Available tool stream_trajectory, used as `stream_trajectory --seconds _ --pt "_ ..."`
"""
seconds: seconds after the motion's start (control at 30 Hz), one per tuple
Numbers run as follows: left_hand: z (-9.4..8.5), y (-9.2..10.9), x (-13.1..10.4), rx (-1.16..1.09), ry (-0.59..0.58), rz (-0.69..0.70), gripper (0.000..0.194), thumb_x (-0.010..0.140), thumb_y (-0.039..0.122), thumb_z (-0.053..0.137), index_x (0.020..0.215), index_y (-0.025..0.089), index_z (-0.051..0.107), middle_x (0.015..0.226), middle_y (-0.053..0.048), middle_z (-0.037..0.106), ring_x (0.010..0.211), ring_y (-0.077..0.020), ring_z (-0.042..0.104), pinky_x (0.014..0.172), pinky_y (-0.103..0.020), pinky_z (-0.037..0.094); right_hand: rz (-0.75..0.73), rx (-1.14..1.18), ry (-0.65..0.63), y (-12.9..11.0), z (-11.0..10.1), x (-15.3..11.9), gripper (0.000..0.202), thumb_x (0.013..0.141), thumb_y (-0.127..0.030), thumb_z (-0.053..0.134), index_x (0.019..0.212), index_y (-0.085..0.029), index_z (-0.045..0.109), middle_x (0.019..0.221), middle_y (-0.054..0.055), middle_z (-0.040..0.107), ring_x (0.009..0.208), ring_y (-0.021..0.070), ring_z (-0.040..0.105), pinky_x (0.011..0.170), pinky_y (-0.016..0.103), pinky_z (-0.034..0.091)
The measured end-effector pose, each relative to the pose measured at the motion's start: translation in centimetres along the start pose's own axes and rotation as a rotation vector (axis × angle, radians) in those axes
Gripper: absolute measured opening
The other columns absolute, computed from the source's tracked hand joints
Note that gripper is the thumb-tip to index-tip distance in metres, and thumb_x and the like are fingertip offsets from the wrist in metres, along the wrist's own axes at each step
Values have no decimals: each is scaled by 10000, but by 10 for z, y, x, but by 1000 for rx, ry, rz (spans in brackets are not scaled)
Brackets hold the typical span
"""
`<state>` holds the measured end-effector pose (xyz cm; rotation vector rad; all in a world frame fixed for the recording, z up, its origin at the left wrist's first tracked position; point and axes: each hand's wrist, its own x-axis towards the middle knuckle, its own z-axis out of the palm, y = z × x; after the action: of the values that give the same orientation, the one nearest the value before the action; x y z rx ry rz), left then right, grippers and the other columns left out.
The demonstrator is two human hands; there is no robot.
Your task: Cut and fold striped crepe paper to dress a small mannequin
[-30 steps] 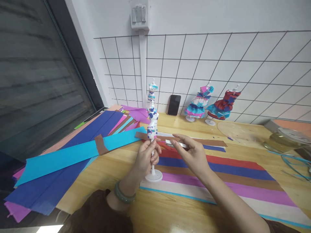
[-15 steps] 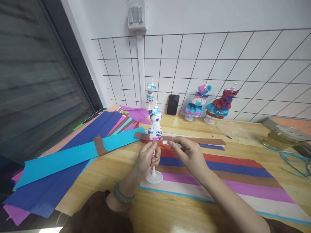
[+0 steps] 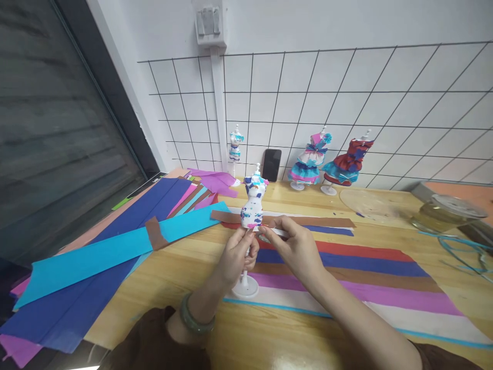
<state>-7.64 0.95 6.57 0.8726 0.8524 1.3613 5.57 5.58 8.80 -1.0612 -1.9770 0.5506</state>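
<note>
A small white dress-form mannequin with torn blue, pink and turquoise scraps stuck on it stands nearly upright before me. My left hand is closed round its thin stem, just under the torso. The round white base shows beneath that hand. At the torso's lower right edge, my right hand has thumb and index finger pinched together. A narrow white strip shows by those fingertips; I cannot tell whether they hold it or it lies behind. A pink scrap sits at the torso's bottom edge, near both thumbs.
Crepe paper strips in several colours lie at right. Blue and turquoise sheets are piled at left. A brown strip lies behind my hands. Two dressed mannequins, another mannequin, a phone and a tape roll stand farther back.
The mannequin and my left hand have shifted slightly right and toward me. My right fingertips have come closer to the torso's lower edge. The view has turned a little.
</note>
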Motion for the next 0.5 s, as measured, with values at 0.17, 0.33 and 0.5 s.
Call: stream_trajectory --seconds 0.17,0.33,0.5 --pt "2 0 -1 25 11 20 233 807 411 471 948 233 417 544 87 388 355 -22 207 330 -126 142 -45 -111 48 -1 -1 -1 219 792 -427 524 784 -212 560 631 8 630 517 133 571 474 207 390" --pt "3 1 -2 28 7 16 315 802 417 475 1062 255 404 537 87 391 357 -23 202 333 -123 147 -66 -202 72 -2 -2 -2 223 801 -431 514 781 -213 554 625 8 634 517 138 577 465 205 375" --pt "3 0 -2 42 -17 2 327 813 409 462 1100 267 394 541 85 384 363 -25 196 339 -126 150 -58 -245 46 -3 -2 -2 224 810 -437 503 809 -217 544 655 17 658 559 157 610 474 206 377"
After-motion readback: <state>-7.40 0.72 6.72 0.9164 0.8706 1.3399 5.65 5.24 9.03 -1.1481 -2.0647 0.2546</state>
